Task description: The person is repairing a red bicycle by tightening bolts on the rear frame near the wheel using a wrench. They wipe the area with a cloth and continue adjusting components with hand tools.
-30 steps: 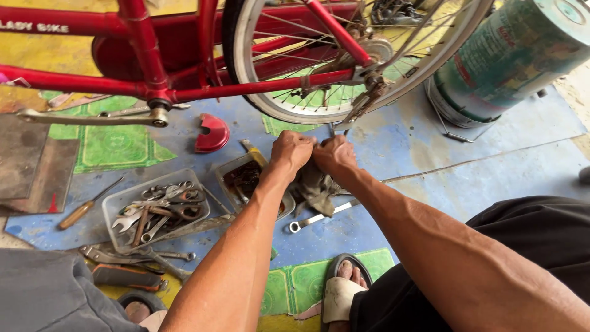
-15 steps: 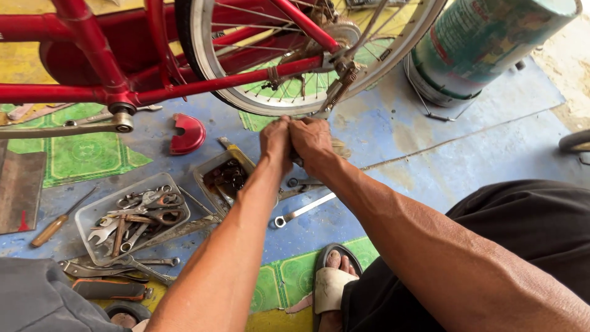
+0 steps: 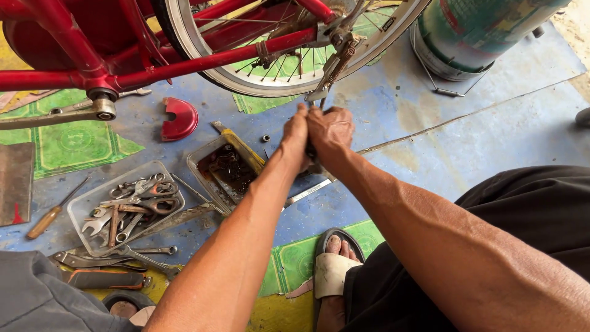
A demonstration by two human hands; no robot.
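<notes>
Scene is evenly lit by soft daylight; shadows are kept faint and no harsh glare is seen. Focus is held sharp at centre. Slight wide-angle stretching is noted at the frame edges.

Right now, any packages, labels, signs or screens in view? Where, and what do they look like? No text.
Labelled drum: top right on the floor behind the bicycle wheel, cylindrical, wrap label in green, white and yellow with some red.
Green printed sheets: flat on the floor at left, under the wheel and near the sandalled foot, green with pale ornamental print.
No screens or signs in view.
</notes>
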